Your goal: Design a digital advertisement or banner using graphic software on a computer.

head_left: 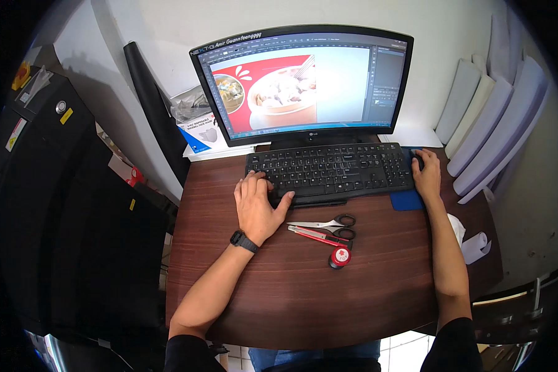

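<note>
My left hand (257,201) rests flat on the left end of a black keyboard (335,168), fingers spread on the keys, a black watch on its wrist. My right hand (426,173) covers a dark mouse (418,160) on a blue mouse pad (406,200) to the right of the keyboard. A monitor (304,84) behind the keyboard shows an image-editing window with a red picture of food bowls.
Black-handled scissors (328,224), a red cutter (316,235) and a small round red object (340,256) lie on the brown desk (304,291). Rolled white papers (490,130) lean at the right, a box of face masks (203,135) and a black roll (155,105) at left. A large black machine (62,204) stands left.
</note>
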The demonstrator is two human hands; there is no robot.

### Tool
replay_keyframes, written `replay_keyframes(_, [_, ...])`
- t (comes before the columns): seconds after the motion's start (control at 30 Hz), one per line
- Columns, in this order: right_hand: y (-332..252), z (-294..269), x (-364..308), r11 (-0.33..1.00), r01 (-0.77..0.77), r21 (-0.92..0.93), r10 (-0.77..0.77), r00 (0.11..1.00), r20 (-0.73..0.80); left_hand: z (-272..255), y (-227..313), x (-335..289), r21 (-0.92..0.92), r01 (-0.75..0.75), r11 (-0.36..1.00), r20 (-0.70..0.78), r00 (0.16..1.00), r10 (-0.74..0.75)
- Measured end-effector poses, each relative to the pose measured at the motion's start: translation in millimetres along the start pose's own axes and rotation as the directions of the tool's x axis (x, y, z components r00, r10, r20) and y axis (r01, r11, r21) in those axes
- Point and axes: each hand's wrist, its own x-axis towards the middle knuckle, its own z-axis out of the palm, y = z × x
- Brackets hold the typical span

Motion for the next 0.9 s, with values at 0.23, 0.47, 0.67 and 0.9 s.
replay_keyframes(0.23, [-0.2,-0.5,0.2,1.0,0.015,0.009,-0.015,1.0,-0.003,-0.1,0.4,0.3,-0.023,0.004,1.0,0.005,1.0,-0.003])
replay_keyframes(0.47, [3.4,2.0,-0.2,1.0,0.012,-0.004,-0.012,1.0,-0.006,-0.1,1.5,0.6,-0.005,0.002,1.0,0.007,1.0,-0.002])
replay_keyframes(0.67, [4.5,2.8,-0.4,1.0,0.015,-0.001,-0.015,1.0,-0.002,0.6,0.3,0.1,-0.014,0.008,1.0,0.014,1.0,-0.008])
replay_keyframes(0.9, [2.7,1.8,-0.2,1.0,0.01,-0.016,-0.01,1.0,0.001,1.3,-0.2,0.0,-0.011,0.004,1.0,0.012,1.0,-0.004])
